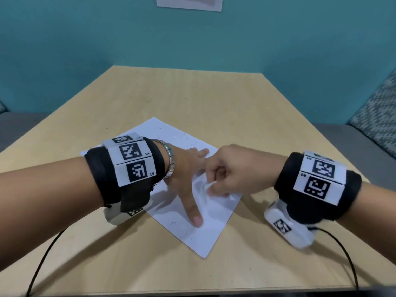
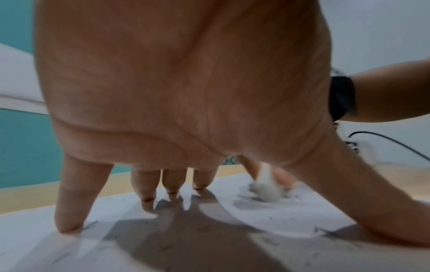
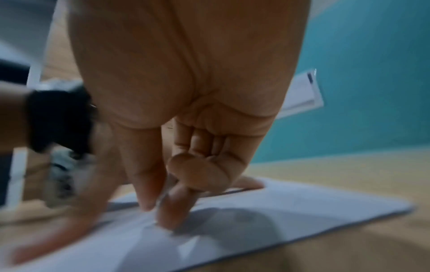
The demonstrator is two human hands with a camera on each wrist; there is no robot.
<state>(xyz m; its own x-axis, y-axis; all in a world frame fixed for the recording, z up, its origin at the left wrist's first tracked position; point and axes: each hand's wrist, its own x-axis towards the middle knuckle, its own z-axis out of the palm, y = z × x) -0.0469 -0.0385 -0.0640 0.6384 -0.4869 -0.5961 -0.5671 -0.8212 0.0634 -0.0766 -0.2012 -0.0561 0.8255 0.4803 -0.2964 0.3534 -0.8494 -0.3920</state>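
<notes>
**Rubbing on the Paper**

Pinches a small white eraser in the right hand, thumb and first fingers curled tight round it, the other fingers tucked in. Pushes the eraser down onto the sheet of paper (blurred in the left wrist view, with a grey smudge right under it).

Holds the paper down with the left hand, spread wide and flat. Thumb stretched toward the near corner, fingertips pressed on the sheet farther off. Eraser down in the gap between that thumb and those fingers, just beside the left hand.

On the left wrist, a silver bracelet next to a black band with black-and-white square tags. Same kind of band on the right wrist.

Little dark crumbs sprinkled over the far part of the paper. Paper lying slanted on a light wooden table, close to the near edge. Thin black cables trailing from both wrists across the table.

Behind the table, a blue-green wall with a white notice stuck up high. Off to the far right, a patterned cushion.
</notes>
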